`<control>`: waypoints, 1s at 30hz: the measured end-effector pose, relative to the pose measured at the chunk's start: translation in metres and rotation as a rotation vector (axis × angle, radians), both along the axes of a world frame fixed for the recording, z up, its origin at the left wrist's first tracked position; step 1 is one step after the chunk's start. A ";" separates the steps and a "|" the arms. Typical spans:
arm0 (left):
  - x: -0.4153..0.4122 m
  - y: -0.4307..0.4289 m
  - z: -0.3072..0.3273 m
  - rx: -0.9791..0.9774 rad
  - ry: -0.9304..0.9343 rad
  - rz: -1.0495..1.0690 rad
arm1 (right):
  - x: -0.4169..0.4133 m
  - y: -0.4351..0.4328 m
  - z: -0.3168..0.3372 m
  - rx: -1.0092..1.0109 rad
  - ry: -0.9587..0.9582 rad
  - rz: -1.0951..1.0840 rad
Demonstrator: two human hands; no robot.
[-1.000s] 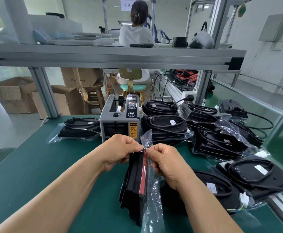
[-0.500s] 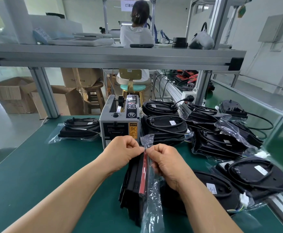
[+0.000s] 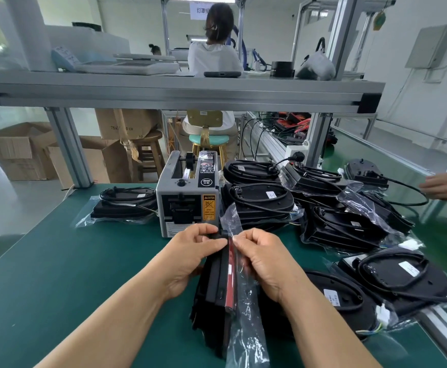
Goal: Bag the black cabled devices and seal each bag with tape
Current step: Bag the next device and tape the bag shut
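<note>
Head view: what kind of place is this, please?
Most likely a factory packing station: a green bench with an aluminium frame, an electric tape dispenser, and a pile of bagged black devices beside it.

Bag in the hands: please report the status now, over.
Left hand grips black device top, right hand pinches bag. Device stands on edge, bag along its right side, no tape seen. Tape machine close behind, nothing blocking.
</note>
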State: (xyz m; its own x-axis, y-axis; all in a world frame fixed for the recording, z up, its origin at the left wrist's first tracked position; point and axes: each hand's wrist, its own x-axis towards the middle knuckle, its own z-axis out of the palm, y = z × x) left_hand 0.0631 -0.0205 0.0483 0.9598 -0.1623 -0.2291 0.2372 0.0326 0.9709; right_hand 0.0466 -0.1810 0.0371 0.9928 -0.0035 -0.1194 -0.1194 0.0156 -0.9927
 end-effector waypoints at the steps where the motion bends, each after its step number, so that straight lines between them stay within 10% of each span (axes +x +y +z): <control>1: -0.001 0.003 -0.001 -0.050 0.019 -0.018 | 0.000 0.000 -0.001 0.003 0.000 0.004; 18: -0.013 -0.018 0.010 -0.172 0.061 0.170 | 0.000 0.020 0.018 -0.274 -0.037 -0.111; 30: -0.073 0.038 -0.037 0.155 -0.036 0.230 | -0.024 0.006 0.032 -0.213 0.002 0.215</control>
State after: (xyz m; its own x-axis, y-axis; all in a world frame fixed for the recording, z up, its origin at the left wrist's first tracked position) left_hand -0.0094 0.0170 0.0111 0.9754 0.0949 -0.1990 0.2058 -0.0681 0.9762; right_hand 0.0230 -0.1754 0.0695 0.9734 0.1814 -0.1400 -0.0989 -0.2183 -0.9708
